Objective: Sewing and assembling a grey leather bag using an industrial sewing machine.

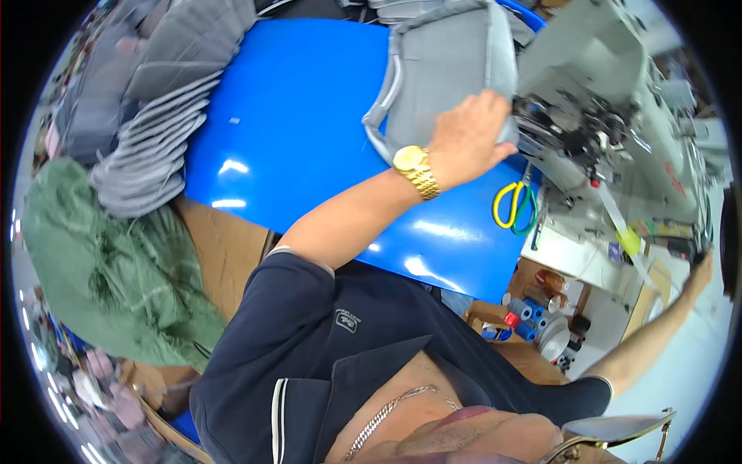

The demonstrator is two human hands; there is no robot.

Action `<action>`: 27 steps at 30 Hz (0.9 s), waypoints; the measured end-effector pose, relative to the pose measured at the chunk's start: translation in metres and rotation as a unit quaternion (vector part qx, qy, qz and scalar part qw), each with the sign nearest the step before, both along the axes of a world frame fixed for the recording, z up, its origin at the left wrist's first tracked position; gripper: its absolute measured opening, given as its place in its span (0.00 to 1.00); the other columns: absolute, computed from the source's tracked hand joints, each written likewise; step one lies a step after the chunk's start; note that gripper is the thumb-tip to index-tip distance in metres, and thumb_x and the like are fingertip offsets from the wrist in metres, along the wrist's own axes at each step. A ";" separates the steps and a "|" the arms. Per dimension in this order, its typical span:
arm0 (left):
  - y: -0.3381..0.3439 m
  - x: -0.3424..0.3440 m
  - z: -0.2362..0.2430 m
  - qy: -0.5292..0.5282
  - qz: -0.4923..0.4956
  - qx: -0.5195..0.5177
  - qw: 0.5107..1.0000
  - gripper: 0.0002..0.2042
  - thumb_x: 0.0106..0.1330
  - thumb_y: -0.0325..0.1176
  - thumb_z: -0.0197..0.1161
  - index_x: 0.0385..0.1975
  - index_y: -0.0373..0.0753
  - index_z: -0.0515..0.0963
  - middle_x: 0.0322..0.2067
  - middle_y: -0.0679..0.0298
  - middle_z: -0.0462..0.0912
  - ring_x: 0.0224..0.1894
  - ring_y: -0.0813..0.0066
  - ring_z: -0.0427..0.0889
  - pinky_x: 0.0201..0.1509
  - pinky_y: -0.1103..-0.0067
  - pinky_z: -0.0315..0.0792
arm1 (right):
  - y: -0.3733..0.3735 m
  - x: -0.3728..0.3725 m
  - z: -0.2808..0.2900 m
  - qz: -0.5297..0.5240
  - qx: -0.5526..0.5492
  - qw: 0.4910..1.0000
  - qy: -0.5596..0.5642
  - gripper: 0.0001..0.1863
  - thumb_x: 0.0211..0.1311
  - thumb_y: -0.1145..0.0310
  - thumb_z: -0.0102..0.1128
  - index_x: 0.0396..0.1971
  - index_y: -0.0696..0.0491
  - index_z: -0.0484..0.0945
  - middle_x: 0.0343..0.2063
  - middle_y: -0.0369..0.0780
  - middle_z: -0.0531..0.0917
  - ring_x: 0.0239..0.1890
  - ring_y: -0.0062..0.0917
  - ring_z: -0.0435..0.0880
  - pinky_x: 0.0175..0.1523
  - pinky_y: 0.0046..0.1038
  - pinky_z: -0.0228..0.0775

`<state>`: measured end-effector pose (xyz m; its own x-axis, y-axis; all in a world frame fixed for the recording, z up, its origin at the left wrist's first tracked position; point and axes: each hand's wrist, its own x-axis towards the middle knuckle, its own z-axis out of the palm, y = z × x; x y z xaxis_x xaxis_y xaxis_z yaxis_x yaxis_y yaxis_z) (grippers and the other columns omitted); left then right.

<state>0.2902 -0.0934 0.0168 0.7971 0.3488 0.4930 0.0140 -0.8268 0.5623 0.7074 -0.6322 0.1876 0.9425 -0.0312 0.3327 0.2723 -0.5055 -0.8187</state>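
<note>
My left hand [470, 133], a gold watch on its wrist, has its fingers curled on the right edge of a grey padded fabric piece [437, 69] with piped edging, right beside the sewing machine's [587, 124] needle area. A white tape [614, 209] runs down from that mechanism through a yellow-green part. Just below my left hand, scissors [514, 207] with yellow and green handles lie on the blue board [301, 100]. My right hand [699, 271] reaches to the machine's far right side, small and partly obscured, so its grip is unclear.
Stacked grey fabric pieces [154, 139] fill the upper left. A green cloth bundle [93, 263] lies on brown board at the left. Beneath the machine's white table edge, several thread spools [529, 317] and small containers sit on a lower shelf. Piles of material line the far left.
</note>
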 end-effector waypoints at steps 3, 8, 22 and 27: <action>-0.002 0.000 0.003 0.015 0.015 -0.010 1.000 0.22 0.55 0.41 0.71 0.45 0.39 0.72 0.41 0.58 0.75 0.46 0.57 0.78 0.44 0.64 0.75 | -0.002 0.031 0.035 0.005 -0.102 0.994 0.043 0.28 0.71 0.50 0.51 0.60 0.56 0.75 0.50 0.44 0.81 0.50 0.23 0.80 0.52 0.26 0.73; 0.000 0.005 -0.002 -0.010 0.003 -0.022 1.000 0.18 0.57 0.37 0.69 0.43 0.38 0.72 0.39 0.56 0.76 0.44 0.56 0.78 0.43 0.63 0.75 | -0.012 0.009 -0.020 0.018 0.074 0.997 0.011 0.28 0.72 0.52 0.50 0.59 0.60 0.73 0.53 0.44 0.79 0.52 0.27 0.79 0.55 0.29 0.72; 0.021 0.011 -0.002 0.007 -0.032 0.135 0.990 0.21 0.62 0.25 0.57 0.57 0.45 0.75 0.28 0.60 0.73 0.29 0.59 0.78 0.30 0.67 0.74 | -0.013 0.015 0.023 0.098 0.105 0.988 0.062 0.34 0.69 0.48 0.54 0.64 0.59 0.65 0.51 0.46 0.79 0.49 0.28 0.81 0.52 0.30 0.74; 0.025 0.013 0.000 0.005 -0.043 0.141 0.989 0.21 0.61 0.25 0.57 0.56 0.45 0.76 0.27 0.60 0.72 0.28 0.59 0.77 0.29 0.68 0.72 | 0.016 -0.007 0.027 0.109 0.165 0.976 0.091 0.36 0.69 0.49 0.55 0.67 0.58 0.61 0.51 0.49 0.79 0.47 0.30 0.82 0.49 0.34 0.76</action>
